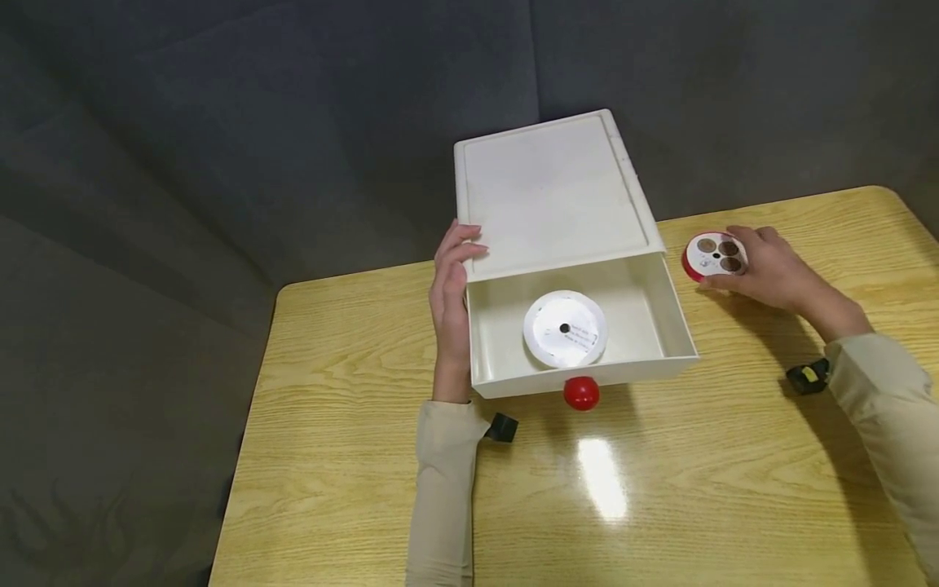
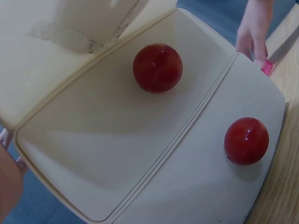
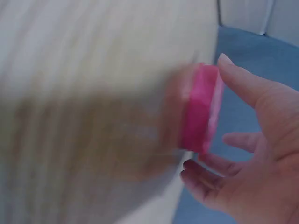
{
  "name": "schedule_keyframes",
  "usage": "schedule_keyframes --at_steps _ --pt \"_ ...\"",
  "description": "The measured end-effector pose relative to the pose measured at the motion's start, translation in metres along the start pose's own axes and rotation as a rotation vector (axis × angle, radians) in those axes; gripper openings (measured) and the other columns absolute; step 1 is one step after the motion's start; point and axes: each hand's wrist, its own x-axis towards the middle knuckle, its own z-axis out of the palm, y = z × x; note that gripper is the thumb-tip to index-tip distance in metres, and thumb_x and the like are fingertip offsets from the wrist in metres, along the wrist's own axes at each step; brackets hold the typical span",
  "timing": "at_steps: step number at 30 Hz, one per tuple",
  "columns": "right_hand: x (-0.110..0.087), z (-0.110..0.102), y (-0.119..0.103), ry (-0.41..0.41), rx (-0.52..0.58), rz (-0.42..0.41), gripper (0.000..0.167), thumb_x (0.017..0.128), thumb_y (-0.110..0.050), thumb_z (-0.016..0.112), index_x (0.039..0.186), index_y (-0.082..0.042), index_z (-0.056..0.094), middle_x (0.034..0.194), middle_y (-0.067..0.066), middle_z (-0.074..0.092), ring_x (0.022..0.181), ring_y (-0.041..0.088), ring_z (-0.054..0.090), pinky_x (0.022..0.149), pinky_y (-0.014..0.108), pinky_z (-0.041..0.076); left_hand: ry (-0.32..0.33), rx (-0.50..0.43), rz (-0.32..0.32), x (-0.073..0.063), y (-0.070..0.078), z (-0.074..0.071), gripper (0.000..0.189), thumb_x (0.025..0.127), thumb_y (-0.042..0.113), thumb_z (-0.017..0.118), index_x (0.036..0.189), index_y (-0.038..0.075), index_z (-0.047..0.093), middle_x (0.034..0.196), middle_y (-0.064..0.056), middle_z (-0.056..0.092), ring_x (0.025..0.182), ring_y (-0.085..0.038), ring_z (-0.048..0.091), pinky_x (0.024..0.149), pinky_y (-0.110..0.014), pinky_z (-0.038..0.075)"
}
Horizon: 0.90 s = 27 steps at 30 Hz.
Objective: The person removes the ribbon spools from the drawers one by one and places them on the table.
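My left hand grips the left side of a white drawer box, its fingers bent over the top edge. The drawer is pulled out and shows a red round knob. Inside lies a white round disc with a small dark centre hole and faint print. To the right of the box, my right hand holds a red-rimmed disc between thumb and fingers at the table. Its white face bears several brown circles. In the right wrist view, its pink-red rim sits between thumb and fingers.
A wooden table carries the box near its back edge, with a dark cloth behind. Two red knobs, an upper knob and a lower knob, stand out from pale fronts in the left wrist view. Black wrist devices hang by the sleeves.
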Motion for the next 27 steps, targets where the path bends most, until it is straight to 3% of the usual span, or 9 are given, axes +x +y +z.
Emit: schedule_keyframes --at_steps 4,5,9,10,12,15,17,20,27 --pt "-0.009 -0.013 -0.03 0.123 0.03 -0.056 0.07 0.097 -0.025 0.072 0.144 0.015 0.04 0.137 0.041 0.043 0.123 0.056 0.043 0.097 0.071 0.039 0.002 0.008 0.012 0.0 -0.001 -0.001 0.054 0.107 0.041 0.041 0.105 -0.01 0.059 0.134 -0.006 0.056 0.15 -0.031 0.032 0.126 -0.047 0.018" --pt "-0.012 -0.017 -0.041 0.171 0.041 -0.076 0.065 0.098 -0.024 0.071 0.144 0.012 0.044 0.137 0.038 0.048 0.121 0.053 0.047 0.099 0.063 0.044 0.002 0.009 0.017 0.0 -0.002 -0.001 0.055 0.107 0.043 0.041 0.104 -0.01 0.058 0.133 -0.005 0.057 0.149 -0.031 0.032 0.126 -0.047 0.019" --pt "-0.031 -0.033 -0.089 0.375 0.165 -0.191 0.046 0.095 -0.014 0.074 0.136 0.002 0.061 0.127 0.007 0.067 0.114 0.007 0.06 0.095 0.021 0.047 -0.002 0.01 0.013 0.0 -0.002 -0.002 0.053 0.107 0.041 0.041 0.104 -0.009 0.058 0.133 0.001 0.056 0.15 -0.031 0.032 0.126 -0.047 0.018" --pt "-0.036 -0.035 -0.1 0.425 0.186 -0.244 0.042 0.093 -0.008 0.076 0.132 0.001 0.065 0.123 0.003 0.07 0.109 -0.002 0.059 0.091 0.014 0.043 -0.002 0.008 0.013 0.0 -0.002 -0.002 0.052 0.107 0.039 0.041 0.104 -0.009 0.058 0.133 0.002 0.056 0.15 -0.031 0.031 0.126 -0.047 0.018" --pt "-0.045 -0.04 -0.121 0.512 0.218 -0.384 0.033 0.095 -0.018 0.077 0.121 0.001 0.071 0.112 -0.002 0.073 0.1 -0.016 0.055 0.084 0.008 0.041 -0.004 0.006 0.012 0.0 -0.001 -0.002 0.052 0.107 0.04 0.041 0.105 -0.009 0.058 0.133 0.004 0.056 0.15 -0.031 0.031 0.126 -0.047 0.018" --pt "-0.057 -0.044 -0.154 0.597 0.267 -0.624 0.042 0.097 -0.036 0.075 0.103 0.005 0.075 0.096 0.008 0.075 0.091 -0.011 0.059 0.081 0.009 0.043 -0.007 0.003 0.012 0.0 -0.001 -0.002 0.056 0.108 0.044 0.042 0.105 -0.009 0.057 0.133 0.004 0.055 0.15 -0.031 0.031 0.126 -0.047 0.017" --pt "-0.063 -0.047 -0.173 0.614 0.288 -0.767 0.06 0.097 -0.052 0.069 0.095 0.008 0.074 0.089 0.007 0.074 0.085 -0.008 0.058 0.077 0.009 0.042 -0.007 0.003 0.015 0.0 -0.001 -0.002 0.059 0.107 0.048 0.042 0.105 -0.009 0.057 0.133 0.003 0.055 0.15 -0.031 0.03 0.126 -0.047 0.017" --pt "-0.069 -0.047 -0.192 0.582 0.315 -0.903 0.055 0.098 -0.047 0.07 0.09 0.007 0.074 0.086 0.006 0.074 0.081 -0.003 0.057 0.075 0.006 0.043 -0.005 0.003 0.013 0.0 -0.002 -0.001 0.06 0.107 0.049 0.042 0.105 -0.009 0.058 0.134 0.002 0.055 0.15 -0.03 0.03 0.126 -0.047 0.017" --pt "-0.066 -0.044 -0.196 0.39 0.133 -1.029 0.048 0.103 -0.049 0.06 0.1 -0.004 0.077 0.099 0.008 0.076 0.096 0.006 0.069 0.084 0.008 0.047 -0.008 0.014 0.013 0.0 -0.004 0.0 0.05 0.108 0.038 0.039 0.106 -0.008 0.059 0.135 -0.012 0.056 0.15 -0.031 0.031 0.126 -0.047 0.017"
